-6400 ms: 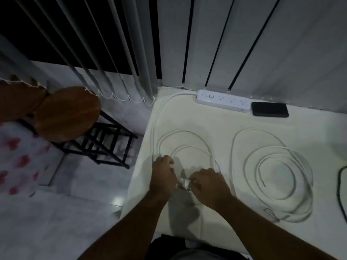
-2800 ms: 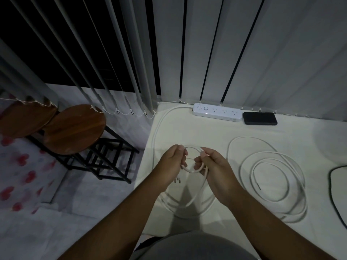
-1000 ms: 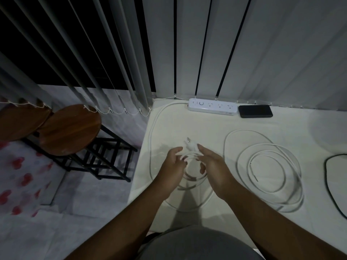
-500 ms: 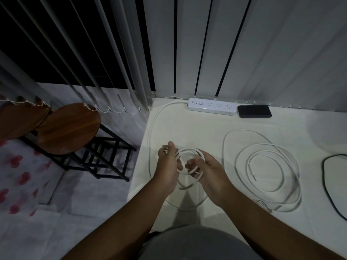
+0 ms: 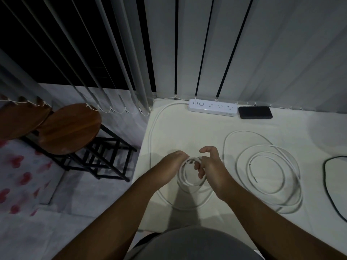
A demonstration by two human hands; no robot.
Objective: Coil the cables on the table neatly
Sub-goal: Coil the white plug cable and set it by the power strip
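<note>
**White cable half-wound, both hands on the coil**

White cable coil [image 5: 189, 175] sits between the two hands, held just above the near-left part of the desk [image 5: 187, 128]. A few small loops are stacked, roughly round, with the loop plane tilted toward the camera.

The same cable's slack is not yet taken in. It runs from the coil down onto the desk as one big loop [image 5: 187, 205] under the wrists, then up along the left desk edge to the power strip [image 5: 212, 109] at the back. So the free length feeds in from below and from the left.

Left hand [image 5: 172, 167] grips the coil's left side, fingers curled round the bundle. Right hand [image 5: 208, 166] pinches the top-right of the coil, with lower fingers hooked through the loop. Its index finger and thumb are partly lifted, not fully clamped. Both hands are equally near the coil. My read: left is the anchor, right lays the turns.

Next move, as I judge it: right hand pulls slack up from the desk loop and lays another turn. Risk: the loops splay if the left grip loosens.

A second white cable [image 5: 266, 175] lies flat on the desk just right of the right hand, in loose spiral turns, untouched. A black cable [image 5: 326, 184] curves at the far right edge, partly out of frame. A dark phone-like slab [image 5: 255, 112] sits beside the power strip. Two wooden stools [image 5: 69, 128] stand on the floor to the left.
</note>
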